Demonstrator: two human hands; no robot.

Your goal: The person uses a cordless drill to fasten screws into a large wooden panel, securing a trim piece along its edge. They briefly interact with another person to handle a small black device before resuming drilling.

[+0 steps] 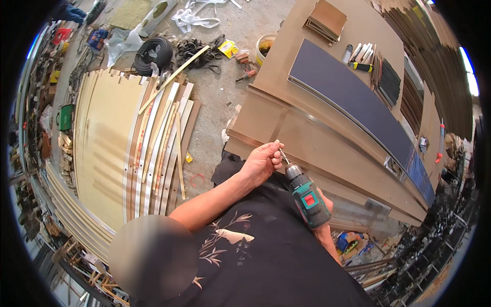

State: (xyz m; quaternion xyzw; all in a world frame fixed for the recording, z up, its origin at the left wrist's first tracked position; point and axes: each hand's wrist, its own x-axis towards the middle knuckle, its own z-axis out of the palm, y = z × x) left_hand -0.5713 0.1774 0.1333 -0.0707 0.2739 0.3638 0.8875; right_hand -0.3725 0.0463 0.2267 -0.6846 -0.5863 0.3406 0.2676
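Observation:
My right hand (pixel 326 200) is wrapped round the handle of a green and black cordless drill (pixel 310 198), in front of my body. The drill's chuck points up and to the left, and a thin metal bit (pixel 284 155) sticks out of it. My left hand (pixel 262 162) is closed in a pinch at the tip of this bit. Whether a screw sits there too is hidden by the fingers. Just beyond both hands lies the near edge of a stack of brown boards (pixel 307 134).
A dark blue panel (pixel 348 87) lies on the boards, with a yellow-black utility knife (pixel 360 67) past it. At left are cream panels and strips (pixel 102 138). A red power tool (pixel 246 66), a bucket (pixel 265 46) and a black cable coil (pixel 153 55) rest on the floor.

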